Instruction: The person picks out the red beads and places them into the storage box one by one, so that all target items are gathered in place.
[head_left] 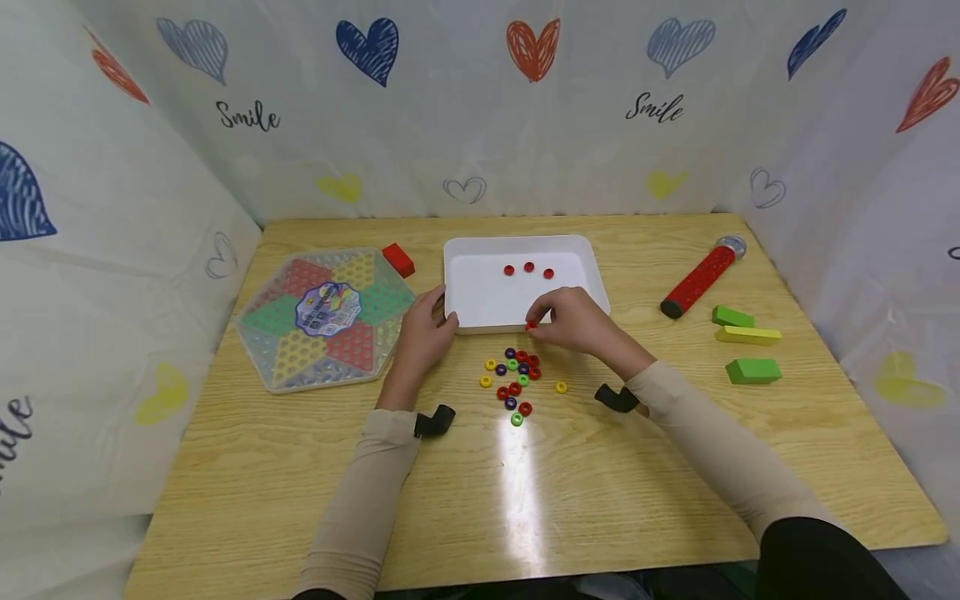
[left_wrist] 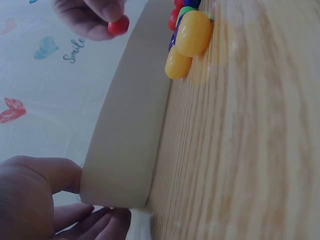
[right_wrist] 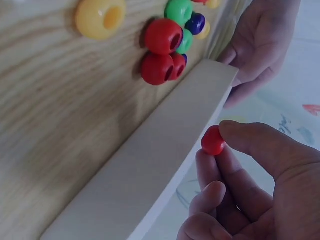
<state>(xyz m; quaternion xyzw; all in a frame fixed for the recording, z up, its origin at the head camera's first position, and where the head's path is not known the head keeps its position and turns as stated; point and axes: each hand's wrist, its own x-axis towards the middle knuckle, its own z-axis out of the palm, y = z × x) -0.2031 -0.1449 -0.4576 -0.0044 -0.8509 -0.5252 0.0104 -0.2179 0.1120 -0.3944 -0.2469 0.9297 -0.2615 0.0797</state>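
Note:
My right hand [head_left: 572,320] pinches a red bead [right_wrist: 213,140] between thumb and fingertips, right at the front rim of the white tray [head_left: 480,292]. My left hand [head_left: 426,333] grips the tray's front left corner, with the thumb at the front and the fingers along the left side. Inside the tray, three red beads [head_left: 528,267] lie spaced apart toward the back. In front of it on the table is a loose group of red, green, purple and yellow beads [head_left: 514,388]. One yellow bead [head_left: 561,387] sits a little to the right of that group.
A hexagonal board [head_left: 255,350] with coloured triangles lies left of the tray, a red block [head_left: 398,260] at its upper right edge. To the right are a red tube with a silver end [head_left: 701,279], two green blocks [head_left: 753,371] and a yellow block [head_left: 747,335]. A printed sheet hangs behind the table.

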